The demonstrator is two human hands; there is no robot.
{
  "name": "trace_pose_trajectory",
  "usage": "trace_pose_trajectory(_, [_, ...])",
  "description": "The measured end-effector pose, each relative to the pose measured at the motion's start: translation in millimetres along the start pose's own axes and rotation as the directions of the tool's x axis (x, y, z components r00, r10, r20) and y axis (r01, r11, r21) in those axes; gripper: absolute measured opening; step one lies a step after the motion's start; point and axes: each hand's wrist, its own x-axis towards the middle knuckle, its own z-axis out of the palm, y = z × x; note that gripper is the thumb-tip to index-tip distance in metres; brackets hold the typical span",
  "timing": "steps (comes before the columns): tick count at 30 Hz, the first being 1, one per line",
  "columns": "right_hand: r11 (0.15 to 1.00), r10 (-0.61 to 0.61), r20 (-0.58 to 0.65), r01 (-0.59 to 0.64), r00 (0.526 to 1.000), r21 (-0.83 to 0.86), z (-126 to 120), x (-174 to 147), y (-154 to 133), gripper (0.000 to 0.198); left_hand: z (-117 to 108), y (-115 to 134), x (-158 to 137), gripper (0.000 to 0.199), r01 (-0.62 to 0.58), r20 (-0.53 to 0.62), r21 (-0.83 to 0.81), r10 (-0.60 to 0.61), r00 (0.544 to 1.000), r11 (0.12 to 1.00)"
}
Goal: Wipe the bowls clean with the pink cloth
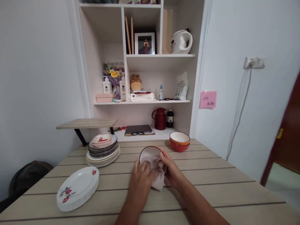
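Note:
A bowl (149,152) with a white inside, a dark rim and a strip of orange outside is tilted toward me above the table. My right hand (172,168) grips its right side, thumb over the rim. My left hand (142,175) reaches into the bowl, its fingers bent on a pale pinkish cloth (159,181). Part of that cloth lies inside the bowl, and the rest hangs over the near rim. The left fingertips are partly hidden by the cloth.
Stacked bowls (179,142), orange and red, stand behind on the right. Oval flowered plates (78,187) are piled at front left. Behind them is a taller plate stack (103,157) topped by small pink dishes (102,141). A raised shelf board (87,123) overhangs the back left.

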Motion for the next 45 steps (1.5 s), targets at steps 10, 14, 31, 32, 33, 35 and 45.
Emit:
trace_pose_trajectory(10, [0.997,-0.005,-0.027,0.007,1.0,0.073,7.2,-4.4,8.2,0.061,5.0,4.0,0.2,0.063,-0.049,-0.01,0.143,0.051,0.999,0.989])
trace_pose_trajectory(14, [0.995,-0.029,0.038,0.025,0.999,0.095,19.8,-9.1,20.7,0.062,1.3,7.0,-3.7,0.09,0.054,0.029,-0.08,-0.052,0.998,0.995])
trace_pose_trajectory(31, [0.963,0.137,0.151,-0.095,0.979,-0.253,-6.8,-6.7,-13.0,0.049,-0.4,13.1,2.4,0.016,-0.082,0.073,-0.146,0.094,0.993,0.986])
trace_pose_trajectory(32, [0.961,0.168,0.117,-0.136,0.979,-0.241,-7.3,-6.6,-12.8,0.05,1.3,12.9,1.4,0.016,-0.078,0.053,-0.122,0.085,0.995,0.989])
trace_pose_trajectory(33, [0.961,0.197,0.086,-0.174,0.977,-0.216,-7.5,-6.7,-11.8,0.051,2.6,12.6,0.2,0.019,-0.08,0.036,-0.103,0.084,0.996,0.992])
trace_pose_trajectory(35, [0.964,0.234,0.063,-0.223,0.97,-0.147,-7.1,-7.7,-8.1,0.058,4.3,12.1,-2.2,0.024,-0.092,0.007,-0.081,0.093,0.996,0.992])
trace_pose_trajectory(45, [0.969,0.244,0.02,-0.244,0.97,0.039,-1.1,-11.7,17.0,0.091,-2.4,16.9,-1.1,0.029,-0.075,-0.058,-0.001,0.075,0.995,0.997])
